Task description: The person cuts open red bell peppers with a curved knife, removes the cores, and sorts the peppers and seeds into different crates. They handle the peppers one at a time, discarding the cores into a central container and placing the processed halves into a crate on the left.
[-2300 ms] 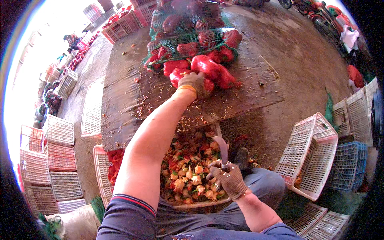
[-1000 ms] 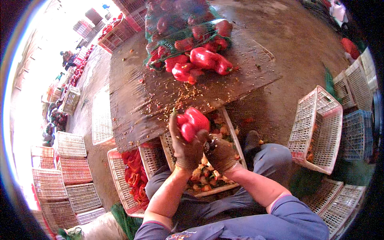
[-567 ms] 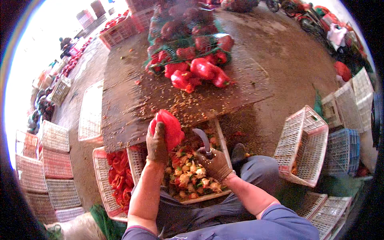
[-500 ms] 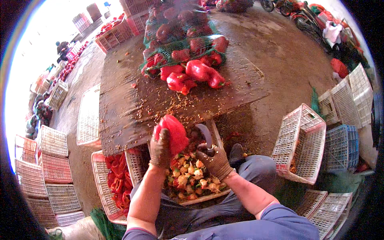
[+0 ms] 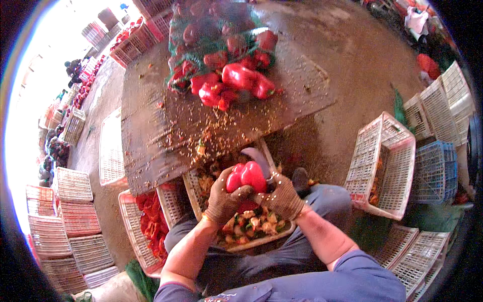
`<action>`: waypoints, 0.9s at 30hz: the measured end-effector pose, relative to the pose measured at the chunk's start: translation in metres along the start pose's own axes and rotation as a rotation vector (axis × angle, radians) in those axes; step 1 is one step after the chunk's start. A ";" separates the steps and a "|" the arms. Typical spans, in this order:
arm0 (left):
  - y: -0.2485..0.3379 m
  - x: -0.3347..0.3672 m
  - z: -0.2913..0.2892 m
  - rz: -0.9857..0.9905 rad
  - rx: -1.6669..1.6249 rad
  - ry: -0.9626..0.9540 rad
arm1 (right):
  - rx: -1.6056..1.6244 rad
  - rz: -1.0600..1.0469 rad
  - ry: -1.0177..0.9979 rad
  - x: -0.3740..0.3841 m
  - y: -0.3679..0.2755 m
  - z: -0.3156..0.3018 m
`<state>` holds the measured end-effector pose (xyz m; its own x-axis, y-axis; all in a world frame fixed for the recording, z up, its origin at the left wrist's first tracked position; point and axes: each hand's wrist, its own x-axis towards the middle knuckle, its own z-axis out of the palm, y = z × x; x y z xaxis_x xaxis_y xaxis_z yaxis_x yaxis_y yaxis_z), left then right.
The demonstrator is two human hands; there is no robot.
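In front of my lap, my left hand (image 5: 221, 202) is wrapped round a glossy red bell pepper (image 5: 246, 177), its lobed end facing up. My right hand (image 5: 283, 197), also in a brown, dirty glove, is closed on a knife with a curved blade (image 5: 257, 158). The blade points up and away just beyond the pepper; its handle is hidden in my fingers. My right thumb side is against the pepper too. Below both hands is a pale crate (image 5: 261, 244) holding cut pepper cores (image 5: 256, 224). A pale core piece (image 5: 201, 149) shows at the board's near edge.
Ahead stands a seed-strewn wooden board (image 5: 161, 131) bearing a green net sack (image 5: 219, 45) of red peppers and several loose peppers (image 5: 241, 76). To my left, a crate (image 5: 132, 221) holds red pepper pieces. Crates (image 5: 380, 168) stand right, stacked crates (image 5: 75, 216) far left.
The pepper has moved right and been turned, and both hands have come together around it. A pale core piece appears at the board's near edge. The whole view has shifted slightly.
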<state>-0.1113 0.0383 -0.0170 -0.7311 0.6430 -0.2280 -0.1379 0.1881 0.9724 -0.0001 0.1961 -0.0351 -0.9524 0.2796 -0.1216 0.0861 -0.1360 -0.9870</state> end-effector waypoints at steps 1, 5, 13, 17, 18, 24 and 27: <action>0.002 -0.001 0.001 0.010 -0.005 -0.002 | 0.067 0.015 -0.038 0.001 0.003 -0.003; -0.003 -0.001 -0.005 0.024 0.037 -0.117 | 0.152 0.086 -0.146 -0.003 0.000 -0.013; -0.011 0.012 -0.035 -0.189 -0.263 -0.226 | 0.346 0.296 -0.083 0.002 -0.016 -0.008; -0.029 0.016 -0.037 -0.321 -0.577 -0.460 | 0.408 0.320 -0.167 -0.001 -0.016 -0.013; -0.017 0.017 -0.022 -0.428 -0.872 -0.510 | 0.495 0.330 -0.132 -0.003 -0.017 -0.010; -0.043 0.044 -0.040 -0.358 -0.576 -0.336 | 0.587 0.307 -0.025 0.003 -0.005 -0.007; -0.038 0.049 -0.055 -0.301 -0.412 -0.291 | 0.543 0.292 0.017 0.001 -0.009 -0.010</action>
<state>-0.1791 0.0220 -0.0627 -0.4144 0.7942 -0.4445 -0.6017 0.1273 0.7885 0.0007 0.2072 -0.0277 -0.9069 0.1724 -0.3846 0.1770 -0.6724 -0.7187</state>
